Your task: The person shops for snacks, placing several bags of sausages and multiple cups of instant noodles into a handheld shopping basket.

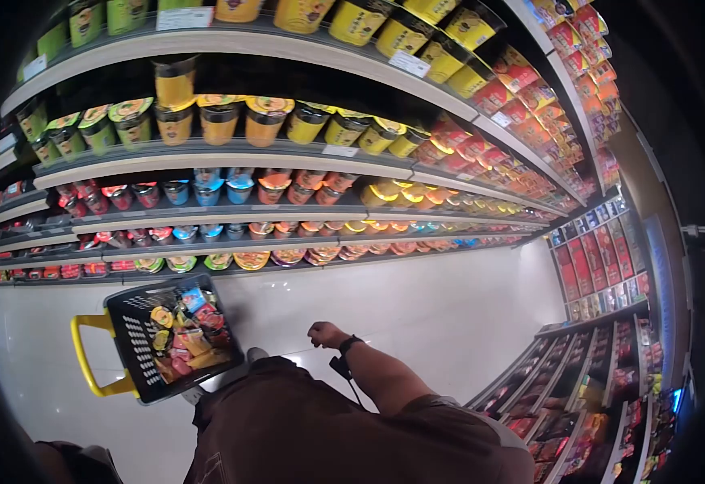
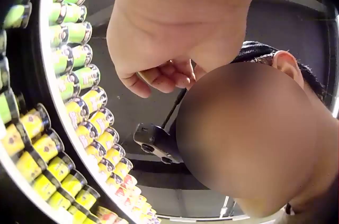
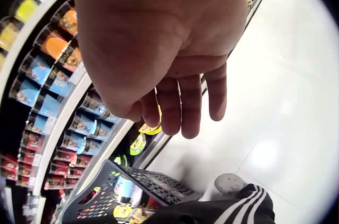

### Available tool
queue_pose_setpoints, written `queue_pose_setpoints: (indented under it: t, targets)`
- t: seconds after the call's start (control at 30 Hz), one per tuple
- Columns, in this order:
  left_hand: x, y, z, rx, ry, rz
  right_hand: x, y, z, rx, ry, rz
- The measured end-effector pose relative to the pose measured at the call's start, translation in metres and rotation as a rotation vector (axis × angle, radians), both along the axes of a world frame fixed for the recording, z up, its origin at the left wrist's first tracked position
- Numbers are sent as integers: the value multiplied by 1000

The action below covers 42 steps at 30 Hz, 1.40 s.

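Observation:
My right hand [image 1: 328, 335] hangs over the floor in front of my body, a dark band on its wrist. In the right wrist view its fingers [image 3: 190, 107] point down, slightly bent, with nothing in them. My left hand [image 2: 175, 39] is out of the head view. The left wrist view shows it raised near a person's head, fingers loosely curled, nothing visible in them; the palm hides part of them. A black shopping basket [image 1: 131, 323] with a yellow handle [image 1: 81, 355] stands at my left, beside my feet. Colourful packets [image 1: 195, 335] fill its bottom.
Long shelves [image 1: 231, 161] of instant noodle cups run along the front, with one yellow cup [image 1: 175, 85] stacked on another. Bagged goods [image 1: 530, 97] fill the shelves further right. More racks [image 1: 578, 371] stand at the lower right. A pale shiny floor [image 1: 449, 306] lies between.

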State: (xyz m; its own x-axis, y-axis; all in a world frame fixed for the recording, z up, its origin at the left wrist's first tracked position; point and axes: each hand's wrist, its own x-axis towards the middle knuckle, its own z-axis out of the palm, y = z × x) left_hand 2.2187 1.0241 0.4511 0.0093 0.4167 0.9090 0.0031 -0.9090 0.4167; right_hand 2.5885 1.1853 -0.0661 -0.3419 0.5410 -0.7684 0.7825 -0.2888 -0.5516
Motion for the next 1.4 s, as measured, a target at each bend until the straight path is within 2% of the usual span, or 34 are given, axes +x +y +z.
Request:
queue_pose_setpoints:
  t: [0.1, 0.17, 0.2, 0.23, 0.3, 0.37, 0.4, 0.53, 0.67, 0.97, 1.03, 1.17, 1.27, 1.4]
  targets:
    - [20, 21, -7, 2, -2, 12, 48, 2, -20, -85, -63, 4]
    - [28, 31, -7, 12, 18, 27, 78, 3, -32, 1, -118, 226]
    - [30, 34, -6, 14, 30, 35, 82, 2, -25, -101, -182, 39]
    - [33, 35, -4, 10, 46, 42, 98, 1, -35, 48, -156, 328]
    - [35, 38, -3, -3, 78, 46, 109, 3, -49, 13, -164, 337]
    - [39, 40, 1, -11, 107, 37, 109, 3, -50, -86, -166, 80]
    - [40, 40, 3, -14, 122, 33, 90, 1, -17, -161, -181, -124]
    - [45, 40, 8, 5, 153, 35, 70, 1, -14, -94, -50, -113]
    - [44, 37, 12, -1, 198, 36, 55, 5, -14, -75, -25, -126]
    - [25, 37, 12, 55, 257, 42, 57, -8, -20, -98, -85, -74]
    - [18, 39, 15, 71, 287, 44, 50, -12, 0, -96, -85, -40]
    - [2, 38, 24, 92, 356, 58, 53, -17, -22, -21, -81, -23]
    - [-9, 32, 31, 118, 405, 104, 36, -19, 2, -18, -87, -21]
    - [-11, 20, 28, 82, 415, 153, 31, -24, 1, -56, -47, -13]
